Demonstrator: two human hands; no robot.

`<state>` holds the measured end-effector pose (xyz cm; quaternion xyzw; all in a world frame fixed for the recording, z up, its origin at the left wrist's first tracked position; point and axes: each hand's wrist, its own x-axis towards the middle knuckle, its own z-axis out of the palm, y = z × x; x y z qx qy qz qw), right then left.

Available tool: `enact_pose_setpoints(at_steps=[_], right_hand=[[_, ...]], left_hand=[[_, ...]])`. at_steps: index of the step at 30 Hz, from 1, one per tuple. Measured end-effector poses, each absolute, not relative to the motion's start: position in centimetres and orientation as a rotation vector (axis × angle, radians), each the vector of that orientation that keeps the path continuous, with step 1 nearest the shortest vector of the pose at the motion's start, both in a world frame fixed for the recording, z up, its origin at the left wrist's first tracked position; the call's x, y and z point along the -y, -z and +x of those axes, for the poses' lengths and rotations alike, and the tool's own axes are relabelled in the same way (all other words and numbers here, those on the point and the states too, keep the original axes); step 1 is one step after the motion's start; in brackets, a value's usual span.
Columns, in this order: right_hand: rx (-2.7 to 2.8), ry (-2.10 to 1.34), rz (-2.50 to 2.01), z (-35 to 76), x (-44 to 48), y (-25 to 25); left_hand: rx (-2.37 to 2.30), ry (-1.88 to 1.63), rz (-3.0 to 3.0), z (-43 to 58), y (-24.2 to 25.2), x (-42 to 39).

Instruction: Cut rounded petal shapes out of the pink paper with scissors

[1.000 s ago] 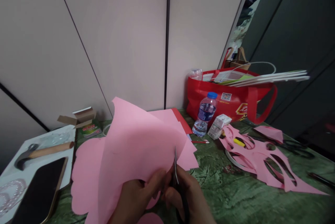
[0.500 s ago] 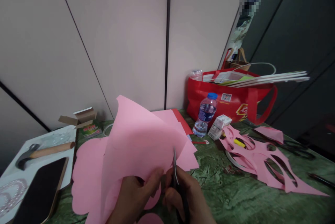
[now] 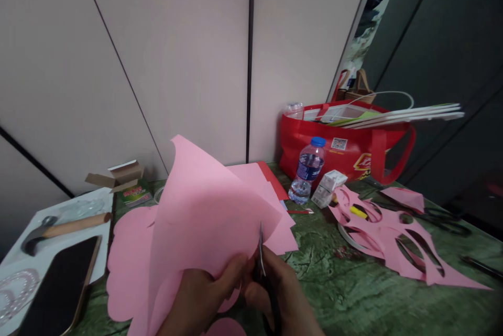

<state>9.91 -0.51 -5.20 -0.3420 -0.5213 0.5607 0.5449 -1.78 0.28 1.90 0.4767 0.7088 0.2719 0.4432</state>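
A large sheet of pink paper [image 3: 212, 210] stands curled up in front of me. My left hand [image 3: 204, 289] pinches its lower edge, thumb on the near side. In my right hand [image 3: 279, 289] is a pair of scissors [image 3: 261, 252] with dark handles, its blades pointing up at the sheet's right part. The two hands are close together, almost touching. Behind the sheet on the left lies a scalloped pink paper shape [image 3: 128, 262]. A rounded pink piece [image 3: 226, 328] shows at the bottom edge, and more pink sheets [image 3: 285, 231] lie behind on the right.
A water bottle [image 3: 307, 171], a small white box [image 3: 329, 188] and a red bag [image 3: 346, 142] stand at the back right. Cut pink scraps [image 3: 393, 241] lie on the right. On the left are a phone [image 3: 58, 289], a hammer [image 3: 66, 227] and an opened box [image 3: 133, 192].
The sheet's top corner has shifted slightly up and left. The scissors and both hands stay nearly in place, with the hands a little closer together.
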Motion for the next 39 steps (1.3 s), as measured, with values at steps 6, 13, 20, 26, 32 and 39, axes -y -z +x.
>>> enact_pose_setpoints(at_steps=[6,13,20,26,32,39], right_hand=[[1.271,-1.365,-0.812,10.1,0.3,5.7],[1.243,-1.398,-0.833,10.1,0.5,5.3],[1.227,-1.398,-0.822,10.0,0.5,5.7],[1.199,-1.444,-0.78,9.9,0.6,5.1],[1.22,-1.41,-0.795,9.8,0.6,5.7],[1.214,-1.412,-0.784,9.7,0.5,5.9]], left_hand=[[-1.692,-0.708,1.172,-2.2,-1.6,-0.4],[-1.704,-0.787,1.162,-1.7,-2.1,-0.2],[-1.704,-0.777,1.166,-1.8,-1.9,-0.4],[-1.725,-0.797,1.179,-1.7,-2.4,-0.4],[-1.76,-0.774,1.201,-1.7,-2.6,-0.4],[-1.698,-0.816,1.258,-2.0,-2.3,-0.5]])
